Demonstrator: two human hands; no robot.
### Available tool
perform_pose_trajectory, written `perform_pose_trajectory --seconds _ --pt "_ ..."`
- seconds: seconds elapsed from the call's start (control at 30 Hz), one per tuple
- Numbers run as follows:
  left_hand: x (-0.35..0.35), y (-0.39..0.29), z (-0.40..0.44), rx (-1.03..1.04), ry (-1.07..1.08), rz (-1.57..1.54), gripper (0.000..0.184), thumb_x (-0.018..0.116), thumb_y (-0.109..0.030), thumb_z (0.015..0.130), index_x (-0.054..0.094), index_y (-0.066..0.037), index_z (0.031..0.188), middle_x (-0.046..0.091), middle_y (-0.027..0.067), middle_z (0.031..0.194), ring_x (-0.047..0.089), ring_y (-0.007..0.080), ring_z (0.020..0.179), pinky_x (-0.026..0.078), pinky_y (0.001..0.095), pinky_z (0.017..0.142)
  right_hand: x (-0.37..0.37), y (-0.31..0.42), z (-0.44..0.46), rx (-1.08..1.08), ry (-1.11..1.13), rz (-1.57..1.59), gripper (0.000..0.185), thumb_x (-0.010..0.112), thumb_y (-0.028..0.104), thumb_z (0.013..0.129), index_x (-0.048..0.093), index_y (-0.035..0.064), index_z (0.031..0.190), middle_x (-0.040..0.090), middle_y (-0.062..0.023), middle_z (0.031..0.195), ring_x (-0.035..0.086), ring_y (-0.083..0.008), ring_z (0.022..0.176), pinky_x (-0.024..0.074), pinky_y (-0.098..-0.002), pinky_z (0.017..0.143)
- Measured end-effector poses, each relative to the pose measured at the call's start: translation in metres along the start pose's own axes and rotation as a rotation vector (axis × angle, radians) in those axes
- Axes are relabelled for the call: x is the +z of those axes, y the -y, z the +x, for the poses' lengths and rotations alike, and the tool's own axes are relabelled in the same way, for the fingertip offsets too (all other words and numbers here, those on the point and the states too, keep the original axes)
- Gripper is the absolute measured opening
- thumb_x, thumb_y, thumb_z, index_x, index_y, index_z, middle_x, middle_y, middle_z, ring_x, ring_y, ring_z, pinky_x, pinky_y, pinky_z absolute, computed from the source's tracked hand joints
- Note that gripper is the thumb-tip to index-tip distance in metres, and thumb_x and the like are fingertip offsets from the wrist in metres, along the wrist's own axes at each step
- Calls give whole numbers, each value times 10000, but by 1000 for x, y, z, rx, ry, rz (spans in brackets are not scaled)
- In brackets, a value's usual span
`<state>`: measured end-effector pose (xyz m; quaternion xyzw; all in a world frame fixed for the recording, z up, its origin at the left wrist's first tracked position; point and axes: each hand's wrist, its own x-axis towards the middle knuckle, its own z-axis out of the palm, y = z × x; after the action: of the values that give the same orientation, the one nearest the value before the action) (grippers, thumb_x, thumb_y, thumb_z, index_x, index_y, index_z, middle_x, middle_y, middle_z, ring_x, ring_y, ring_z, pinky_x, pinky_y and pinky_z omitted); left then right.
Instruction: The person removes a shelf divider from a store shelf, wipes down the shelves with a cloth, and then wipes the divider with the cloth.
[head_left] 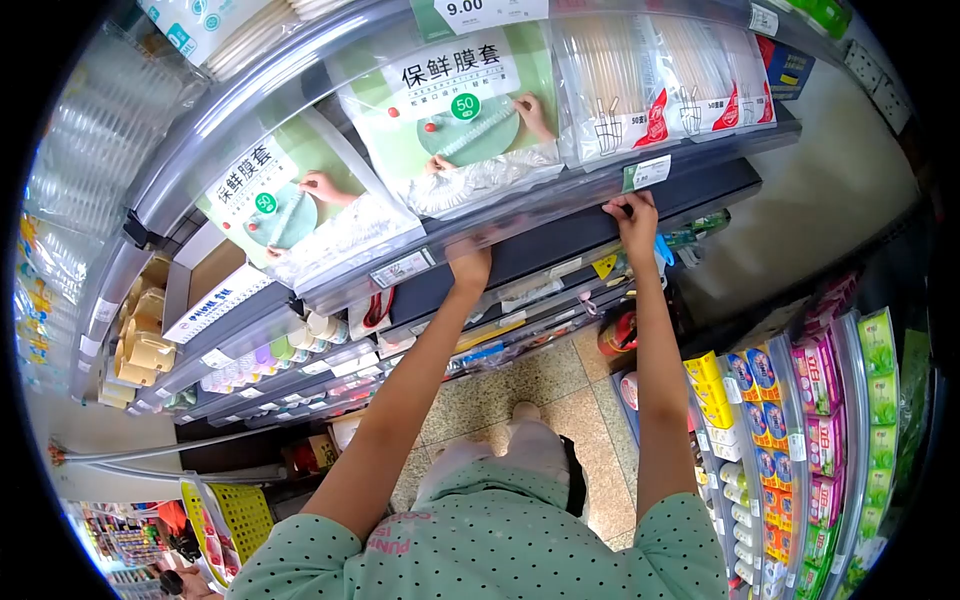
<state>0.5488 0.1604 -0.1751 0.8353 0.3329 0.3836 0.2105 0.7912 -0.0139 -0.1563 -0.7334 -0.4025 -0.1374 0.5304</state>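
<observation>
My left hand (470,265) reaches to the front edge of a dark shelf (560,255). Its fingers are mostly hidden behind the clear shelf lip. To its right, my right hand (634,218) has its fingers curled in just below a price tag (646,172); I cannot make out whether anything small is between them. Above both hands, packs of cling film covers (465,120) stand on the shelf, with a second such pack (290,205) to the left. Bags of thin sticks (610,90) are beside them on the right.
Lower shelves on the left carry bottles (285,350) and paper rolls (145,340). A yellow basket (240,520) is at lower left. Another rack on the right holds pink packs (822,450) and green packs (880,390). The tiled floor (560,400) shows between my arms.
</observation>
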Motion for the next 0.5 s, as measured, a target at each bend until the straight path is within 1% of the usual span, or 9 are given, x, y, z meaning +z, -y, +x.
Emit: perform_pose_trajectory --seconds 0.1,0.2,0.23,0.3,0.4,0.5 --pt "-1 9 2 35 7 58 86 745 -123 816 749 -61 875 732 131 883 682 349 837 511 448 802 -8 18 1 0 -46 20 156 807 44 688 709 40 809 665 -86 738 558 -289 794 468 -378 734" --pt "-6 10 0 177 -96 -36 80 753 -85 809 744 -44 878 738 121 876 690 316 818 521 420 764 -19 38 4 -39 -65 38 146 808 49 692 717 49 806 652 -83 734 555 -284 794 467 -369 730" --pt "-10 5 -1 128 -89 -106 77 752 -62 807 740 -33 878 735 115 860 686 290 797 520 397 741 -22 41 6 -64 -67 42 141 808 52 694 720 52 805 648 -82 735 555 -282 794 466 -367 730" --pt "-17 -7 -6 26 -79 -247 78 751 -16 802 732 -11 877 731 103 829 677 239 753 516 349 696 -31 49 -1 -21 -58 24 129 810 59 700 720 53 793 650 -78 746 555 -276 795 464 -364 733" --pt "-26 -20 -17 -158 -132 -570 68 760 30 784 722 18 840 711 71 774 637 158 705 487 282 648 -43 63 -17 19 -42 19 126 814 69 701 719 49 782 646 -78 758 556 -267 796 461 -360 733" --pt "-63 -35 -32 -140 1 -434 44 766 16 788 724 16 800 687 57 735 590 111 676 447 260 611 -56 87 -33 26 -56 39 133 818 63 692 713 41 770 628 -75 757 562 -252 798 457 -354 729"
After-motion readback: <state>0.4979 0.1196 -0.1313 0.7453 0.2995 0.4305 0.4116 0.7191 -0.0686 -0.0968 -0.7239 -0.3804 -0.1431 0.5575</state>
